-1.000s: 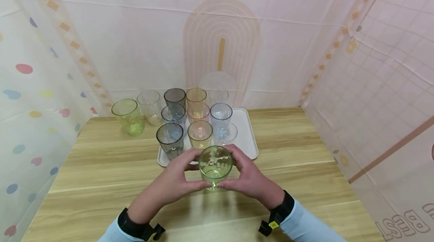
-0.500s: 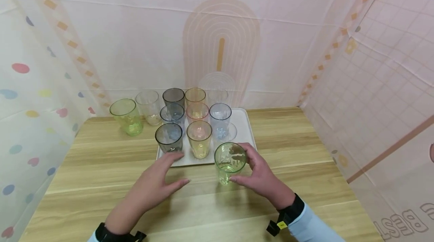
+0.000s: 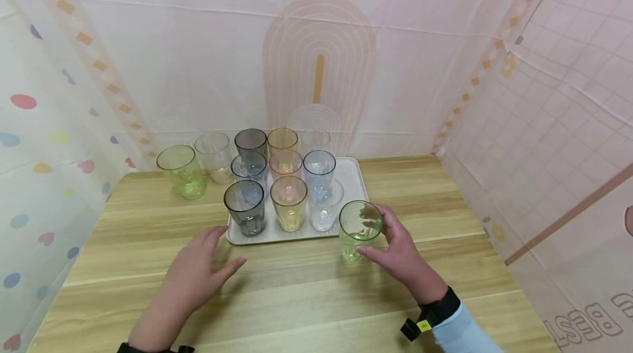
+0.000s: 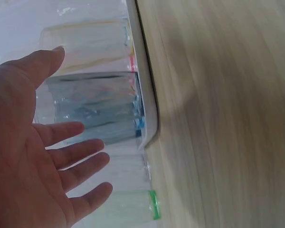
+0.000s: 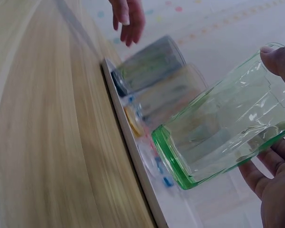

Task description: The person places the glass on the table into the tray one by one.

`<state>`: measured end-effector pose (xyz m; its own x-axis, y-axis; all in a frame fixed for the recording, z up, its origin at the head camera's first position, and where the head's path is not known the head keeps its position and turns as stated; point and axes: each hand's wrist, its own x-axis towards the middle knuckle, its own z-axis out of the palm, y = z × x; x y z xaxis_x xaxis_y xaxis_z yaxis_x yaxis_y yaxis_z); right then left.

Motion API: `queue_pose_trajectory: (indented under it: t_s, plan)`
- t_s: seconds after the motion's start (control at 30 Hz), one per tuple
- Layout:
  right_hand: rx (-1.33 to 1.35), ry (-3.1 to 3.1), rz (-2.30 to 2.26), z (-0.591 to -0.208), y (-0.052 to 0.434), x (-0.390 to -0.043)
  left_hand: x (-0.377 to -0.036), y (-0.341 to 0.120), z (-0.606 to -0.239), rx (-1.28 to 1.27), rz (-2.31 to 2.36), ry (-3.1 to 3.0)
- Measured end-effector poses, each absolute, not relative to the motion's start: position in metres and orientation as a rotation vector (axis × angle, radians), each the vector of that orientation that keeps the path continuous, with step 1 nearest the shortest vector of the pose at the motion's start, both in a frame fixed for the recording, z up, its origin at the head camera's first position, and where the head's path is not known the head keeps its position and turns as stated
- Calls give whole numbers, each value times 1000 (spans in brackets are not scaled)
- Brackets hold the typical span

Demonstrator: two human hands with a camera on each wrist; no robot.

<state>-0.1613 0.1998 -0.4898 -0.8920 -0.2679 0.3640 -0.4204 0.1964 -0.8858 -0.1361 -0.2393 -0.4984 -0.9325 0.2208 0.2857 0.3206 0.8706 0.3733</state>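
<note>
Head view: empty green cup (image 3: 360, 229) in rt hand (image 3: 403, 257)

Bare hands, light blue sleeve (image 3: 460, 331), black wrist strap (image 3: 437, 306) with small yellow tag (image 3: 423, 325)

Head view looks down; wrist views share the tray (image 3: 358, 180) closely

The only readable lettering is on the right-hand curtain wall (image 3: 568, 122), at its bottom right corner beside the table's near right edge: large outlined letters seen upside down that read "BEST" (image 3: 583, 325), with a further letter or two cut off at the frame's edge. The yellow tag (image 3: 423, 325) on the right wristband carries marks too small to read.
</note>
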Motion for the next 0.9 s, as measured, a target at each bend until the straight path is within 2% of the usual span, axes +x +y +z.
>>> queue_pose_trajectory:
  t_s: [0.33, 0.9]
  plan:
    - [528, -2369, 1804, -488, 219, -207, -138, -246, -506, -323, -519, -2909]
    - [322, -2465, 1728, -476, 200, -345, -151, -251, -511, -268, -488, -2980]
